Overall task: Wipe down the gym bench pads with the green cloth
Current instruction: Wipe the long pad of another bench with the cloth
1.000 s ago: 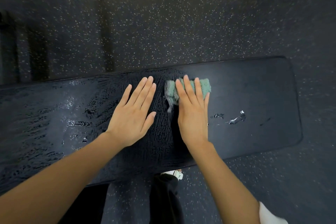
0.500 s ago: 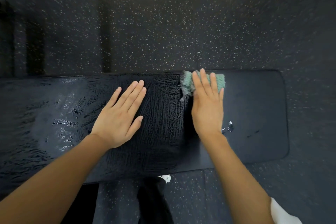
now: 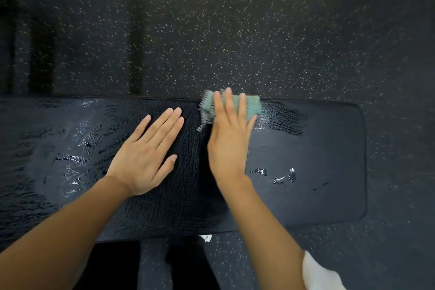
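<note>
Pressing the green cloth onto the far edge of the bench pad.
My right hand is pushing it down with straight fingers, gripping nothing; my left hand is resting flat on the wet pad just beside it.

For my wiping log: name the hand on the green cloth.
The right hand, fingers flat over the fuzzy green cloth; the left hand rests on the bare black bench pad.

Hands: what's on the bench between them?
Nothing but wet, streaky pad lies between the left hand and the right hand, as the head view shows.
</note>
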Motion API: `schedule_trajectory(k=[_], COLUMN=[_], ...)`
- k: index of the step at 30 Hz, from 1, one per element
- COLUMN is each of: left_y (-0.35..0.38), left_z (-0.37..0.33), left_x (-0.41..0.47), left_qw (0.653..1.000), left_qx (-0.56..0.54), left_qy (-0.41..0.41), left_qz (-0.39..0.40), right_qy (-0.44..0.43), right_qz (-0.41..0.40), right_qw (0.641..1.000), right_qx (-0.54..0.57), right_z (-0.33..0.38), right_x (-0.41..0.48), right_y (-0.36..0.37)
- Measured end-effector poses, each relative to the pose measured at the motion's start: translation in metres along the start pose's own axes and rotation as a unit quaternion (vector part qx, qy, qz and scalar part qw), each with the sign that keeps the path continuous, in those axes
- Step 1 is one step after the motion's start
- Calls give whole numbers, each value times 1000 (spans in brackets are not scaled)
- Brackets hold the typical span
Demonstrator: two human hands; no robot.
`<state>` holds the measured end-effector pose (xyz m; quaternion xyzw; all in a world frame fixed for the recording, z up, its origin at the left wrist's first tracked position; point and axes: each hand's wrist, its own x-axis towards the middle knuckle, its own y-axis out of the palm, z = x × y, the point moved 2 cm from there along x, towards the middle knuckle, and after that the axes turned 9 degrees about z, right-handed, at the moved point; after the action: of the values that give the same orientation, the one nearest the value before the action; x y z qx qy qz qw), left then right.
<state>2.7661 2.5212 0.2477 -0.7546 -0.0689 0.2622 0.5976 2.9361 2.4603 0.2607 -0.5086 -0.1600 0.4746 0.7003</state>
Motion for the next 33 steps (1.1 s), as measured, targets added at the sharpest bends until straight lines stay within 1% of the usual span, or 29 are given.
schedule_trajectory(k=[3,6,8,12,16,18,21,23,29,33], left_y=[0,0,0,1,1,2,2,2,2,3], left_z=[0,0,0,0,0,0,0,1,1,1], left_x=[0,0,0,0,0,0,1,0,1,0], left_qw=[1000,1000,1000,1000,1000,1000,1000,1000,1000,1000], left_qx=[1,-1,0,-2,-4,-4,-3,-3,-6,-7], left_qy=[0,0,1,5,4,5,5,5,3,5], left_qz=[2,3,1,-2,-6,-7,-7,-6,-7,-11], right_qy=[-35,-59,-55,15,98,128,163,149,21,-29], right_qz=[27,45,52,39,12,-13,-55,-57,-13,14], right_qw=[999,996,995,997,994,991,985,987,999,998], right_qx=[-18,-50,-59,-71,-47,-26,10,16,-24,-53], right_z=[8,-5,-17,-58,-99,-100,-78,-60,-5,-10], right_x=[-4,-3,-1,1,-7,-11,-12,-14,-42,-51], right_y=[6,-2,-11,-34,-52,-48,-34,-23,13,13])
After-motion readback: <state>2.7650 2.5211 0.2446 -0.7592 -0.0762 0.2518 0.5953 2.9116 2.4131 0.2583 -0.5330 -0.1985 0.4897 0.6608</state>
